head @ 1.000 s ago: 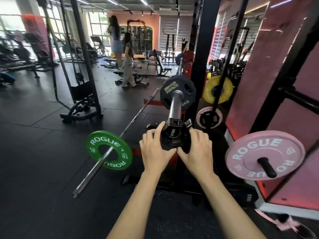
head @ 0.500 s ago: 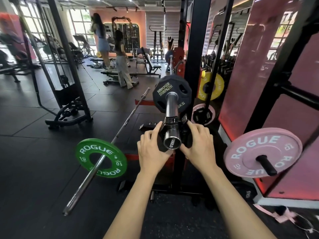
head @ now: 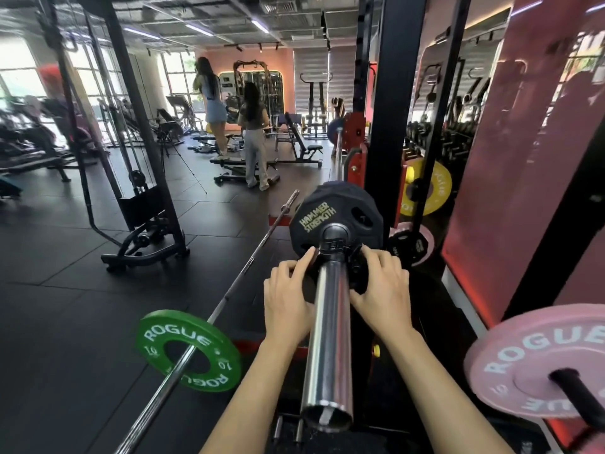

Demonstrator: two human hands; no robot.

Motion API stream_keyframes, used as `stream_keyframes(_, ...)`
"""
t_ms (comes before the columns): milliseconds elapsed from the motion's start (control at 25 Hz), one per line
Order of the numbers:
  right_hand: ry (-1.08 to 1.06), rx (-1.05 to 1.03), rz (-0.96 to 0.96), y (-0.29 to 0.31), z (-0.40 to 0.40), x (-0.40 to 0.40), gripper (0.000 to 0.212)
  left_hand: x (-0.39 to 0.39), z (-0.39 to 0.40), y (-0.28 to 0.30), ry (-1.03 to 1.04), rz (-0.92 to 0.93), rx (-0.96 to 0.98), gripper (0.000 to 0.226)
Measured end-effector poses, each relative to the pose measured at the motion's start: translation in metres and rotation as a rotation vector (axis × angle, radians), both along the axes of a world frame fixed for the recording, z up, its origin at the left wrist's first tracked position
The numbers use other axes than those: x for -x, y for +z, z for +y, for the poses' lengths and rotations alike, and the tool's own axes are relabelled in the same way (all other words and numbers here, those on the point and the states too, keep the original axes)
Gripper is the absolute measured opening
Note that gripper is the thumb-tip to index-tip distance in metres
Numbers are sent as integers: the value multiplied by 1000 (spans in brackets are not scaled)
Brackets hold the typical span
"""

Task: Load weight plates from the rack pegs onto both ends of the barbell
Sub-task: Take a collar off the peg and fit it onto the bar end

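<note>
Black plate [head: 334,217] collared on barbell sleeve [head: 329,339]

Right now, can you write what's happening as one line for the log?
step: securing collar | bar: barbell sleeve | loaded: black Hammer Strength plate | left hand: on collar | right hand: on collar
</note>
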State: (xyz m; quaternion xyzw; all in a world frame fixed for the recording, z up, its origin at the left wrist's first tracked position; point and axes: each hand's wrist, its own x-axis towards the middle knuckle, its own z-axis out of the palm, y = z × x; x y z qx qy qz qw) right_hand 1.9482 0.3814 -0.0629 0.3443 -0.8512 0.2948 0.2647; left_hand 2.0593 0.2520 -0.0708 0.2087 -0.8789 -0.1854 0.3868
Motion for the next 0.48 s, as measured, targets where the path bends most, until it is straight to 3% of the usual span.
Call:
stream_keyframes(120,-29,8,-24,0,-14,26,84,30,-14,-5,23,-4,-19,80)
stream_keyframes(320,-9,58,-10,-15,-15,30,85,55,-26,-11,-11,124,-31,58)
stream_keyframes(480,-12,105,11,-15,-14,28,90,67,-32,-13,8,92,-12,58)
